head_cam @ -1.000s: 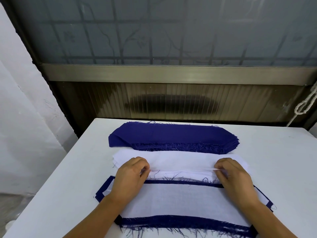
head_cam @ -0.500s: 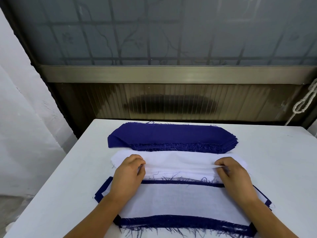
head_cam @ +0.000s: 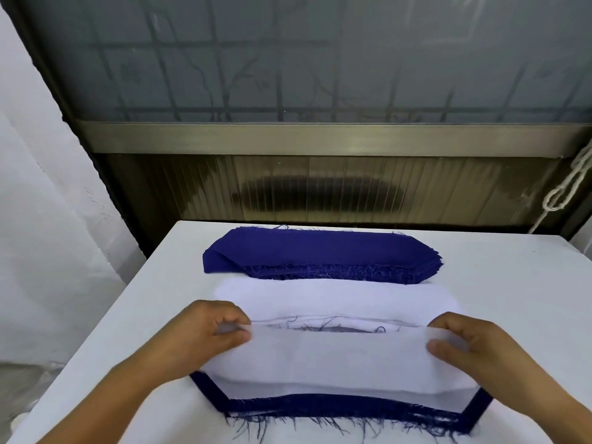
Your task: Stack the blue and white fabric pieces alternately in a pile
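We see the left hand (head_cam: 205,338) and right hand (head_cam: 471,344) each with a pinch grip on an end of a thin white fabric piece (head_cam: 336,357), held over the near blue-and-white pile (head_cam: 352,406) with frayed blue edges. Beyond it: white fabric stack (head_cam: 336,296), then dark blue fabric stack (head_cam: 320,251), all on the white table (head_cam: 512,283).

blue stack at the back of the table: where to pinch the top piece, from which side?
Pinch the top piece of the blue stack at its two short angled ends, coming in from left and right. It is a long, limp strip with layers fanned at the right end, so a single ply should separate there; the near long edge is frayed.
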